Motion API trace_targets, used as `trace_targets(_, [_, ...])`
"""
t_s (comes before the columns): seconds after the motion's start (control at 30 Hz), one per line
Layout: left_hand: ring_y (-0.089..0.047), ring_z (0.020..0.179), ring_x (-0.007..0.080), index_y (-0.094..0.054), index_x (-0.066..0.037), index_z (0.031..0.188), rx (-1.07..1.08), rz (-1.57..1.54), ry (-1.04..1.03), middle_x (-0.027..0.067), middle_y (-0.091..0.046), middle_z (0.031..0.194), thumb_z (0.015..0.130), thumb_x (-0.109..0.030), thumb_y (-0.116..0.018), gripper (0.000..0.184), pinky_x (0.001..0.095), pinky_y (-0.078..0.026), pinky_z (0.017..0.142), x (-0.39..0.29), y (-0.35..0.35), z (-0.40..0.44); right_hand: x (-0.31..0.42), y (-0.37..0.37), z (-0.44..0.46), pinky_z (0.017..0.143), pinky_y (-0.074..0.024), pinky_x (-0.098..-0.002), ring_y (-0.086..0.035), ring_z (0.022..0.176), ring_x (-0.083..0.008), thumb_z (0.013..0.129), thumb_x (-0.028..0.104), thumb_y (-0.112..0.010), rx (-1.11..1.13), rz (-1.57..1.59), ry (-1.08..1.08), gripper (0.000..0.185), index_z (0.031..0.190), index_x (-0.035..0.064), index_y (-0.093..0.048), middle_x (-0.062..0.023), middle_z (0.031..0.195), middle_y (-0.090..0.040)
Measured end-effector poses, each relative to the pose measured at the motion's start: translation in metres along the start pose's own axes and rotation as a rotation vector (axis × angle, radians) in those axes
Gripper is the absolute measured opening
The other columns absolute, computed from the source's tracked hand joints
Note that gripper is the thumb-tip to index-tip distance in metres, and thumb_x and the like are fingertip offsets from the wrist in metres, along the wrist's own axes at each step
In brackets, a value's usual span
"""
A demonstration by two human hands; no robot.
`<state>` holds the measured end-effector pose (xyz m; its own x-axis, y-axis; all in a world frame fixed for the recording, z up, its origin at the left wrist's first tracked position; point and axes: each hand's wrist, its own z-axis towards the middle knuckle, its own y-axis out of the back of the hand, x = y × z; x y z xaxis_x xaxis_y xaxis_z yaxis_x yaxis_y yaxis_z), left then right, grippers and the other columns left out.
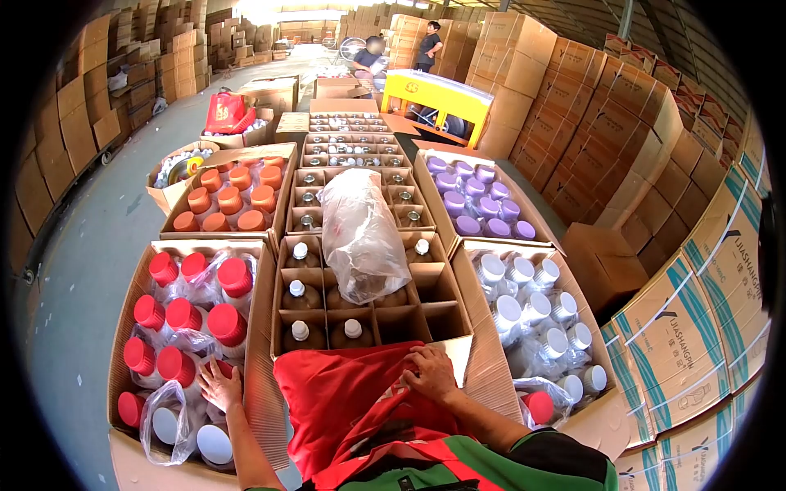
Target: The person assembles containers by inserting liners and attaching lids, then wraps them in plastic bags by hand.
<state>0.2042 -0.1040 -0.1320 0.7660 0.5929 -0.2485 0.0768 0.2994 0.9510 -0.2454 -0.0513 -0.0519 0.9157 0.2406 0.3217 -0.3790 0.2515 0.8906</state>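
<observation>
My left hand (pixel 219 386) lies over the left carton (pixel 123 319), fingers spread, beside a red-capped bottle (pixel 175 365) wrapped in clear plastic. Two white-capped bottles (pixel 214 443) stand in the carton's near corner below it. My right hand (pixel 430 374) has its fingers curled on a bunched red cloth (pixel 352 401) at the near edge of the middle carton. That divided carton (pixel 454 327) holds bottles with small white tops (pixel 353 329), and several of its near-right cells show no bottle. A crumpled clear plastic bag (pixel 360 233) lies across its dividers.
Right of the middle, a carton holds white-capped bottles (pixel 537 308) and one red cap. Farther back are purple-capped bottles (pixel 483 196) and orange-capped bottles (pixel 229 199). A yellow machine (pixel 438 96) and two people (pixel 428 47) are beyond. Stacked cartons (pixel 688 344) line the right.
</observation>
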Motion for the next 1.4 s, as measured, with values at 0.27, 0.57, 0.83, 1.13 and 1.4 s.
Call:
trace_targets(0.27, [-0.027, 0.132, 0.0359, -0.04, -0.026, 0.136, -0.016, -0.005, -0.018, 0.0076, -0.03, 0.145, 0.071, -0.042, -0.07, 0.073, 0.0534, -0.036, 0.097, 0.001, -0.001, 0.0, 0.0, 0.001, 0.0, 0.093, -0.0397, -0.0402, -0.052, 0.108, -0.0268, 0.072, 0.031, -0.064, -0.007, 0.006, 0.005, 0.03, 0.096, 0.0132, -0.066, -0.0055, 0.11, -0.06])
trace_targets(0.57, [-0.032, 0.129, 0.0379, -0.041, -0.019, 0.135, -0.07, -0.045, 0.021, 0.0116, -0.035, 0.142, 0.076, -0.037, -0.067, 0.067, 0.0537, -0.036, 0.097, -0.008, 0.005, 0.001, -0.001, -0.003, 0.0, 0.091, -0.0405, -0.0398, -0.053, 0.106, -0.0264, 0.072, 0.031, -0.064, -0.028, -0.001, 0.018, 0.029, 0.095, 0.0137, -0.066, -0.005, 0.109, -0.061])
trace_targets(0.83, [-0.049, 0.116, 0.0314, -0.053, -0.001, 0.122, 0.248, -0.747, -0.65, 0.0191, -0.054, 0.122, 0.088, -0.029, -0.056, 0.044, 0.0362, -0.034, 0.101, -0.098, 0.056, -0.077, 0.0, -0.006, 0.002, 0.09, -0.0404, -0.0396, -0.053, 0.105, -0.0263, 0.073, 0.03, -0.064, -0.023, 0.0, 0.044, 0.027, 0.093, 0.0123, -0.066, -0.0063, 0.109, -0.061])
trace_targets(1.13, [-0.059, 0.096, 0.0201, -0.061, 0.002, 0.112, 1.077, -1.301, 0.04, 0.0076, -0.063, 0.107, 0.092, -0.038, -0.05, 0.045, 0.0288, -0.044, 0.086, -0.074, -0.028, -0.059, -0.003, 0.003, 0.0, 0.094, -0.0382, -0.0414, -0.051, 0.108, -0.0291, 0.072, 0.029, -0.064, -0.054, 0.025, 0.031, 0.03, 0.096, 0.011, -0.065, -0.0087, 0.11, -0.06])
trace_targets(1.4, [-0.061, 0.07, 0.0336, -0.062, -0.005, 0.084, 0.363, -0.846, -0.769, 0.0173, -0.062, 0.075, 0.085, -0.017, -0.055, 0.013, 0.0416, -0.046, 0.061, -0.174, 0.171, -0.103, 0.09, 0.017, 0.022, 0.091, -0.043, -0.0344, -0.055, 0.103, -0.0176, 0.09, 0.019, -0.053, 0.676, 1.024, 0.025, 0.027, 0.112, 0.0033, -0.059, -0.0124, 0.11, -0.059])
